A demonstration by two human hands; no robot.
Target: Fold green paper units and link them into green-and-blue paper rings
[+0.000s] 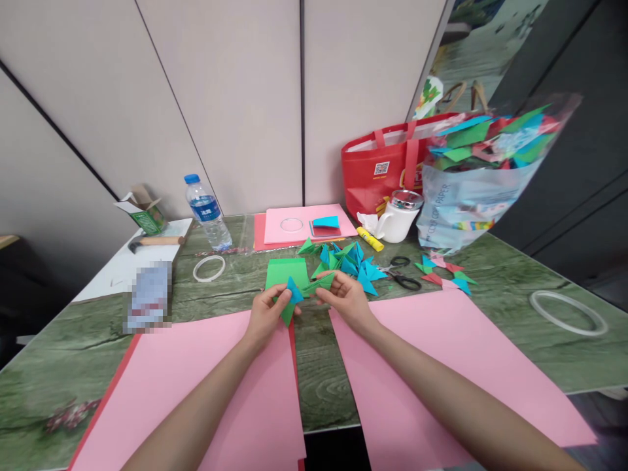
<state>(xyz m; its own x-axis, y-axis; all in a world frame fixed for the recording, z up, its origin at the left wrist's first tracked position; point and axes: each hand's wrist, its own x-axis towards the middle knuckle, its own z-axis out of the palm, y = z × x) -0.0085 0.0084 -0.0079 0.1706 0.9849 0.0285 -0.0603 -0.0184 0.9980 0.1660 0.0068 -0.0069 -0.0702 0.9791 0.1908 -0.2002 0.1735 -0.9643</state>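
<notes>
Between finger and thumb my left hand (267, 313) pinches a folded blue paper piece (294, 291), with a green paper point (288, 315) hanging below it. My right hand (346, 298) grips a folded green paper piece (318, 285), whose left end meets the blue one; whether they are joined I cannot tell. Behind my left fingers lies a green paper sheet (285, 269) on the table. Just beyond my right hand is a heap of blue and green folded paper pieces (349, 260). Black-handled scissors (406, 281) lie to its right.
Pink sheets (216, 386) and more pink sheets (441, 366) lie under my forearms. Around them are a tape ring (209, 269), a bottle (208, 212), a hammer (157, 241), a yellow glue stick (369, 239), a white mug (398, 219), a red bag (373, 171) and a paper-filled plastic bag (461, 203).
</notes>
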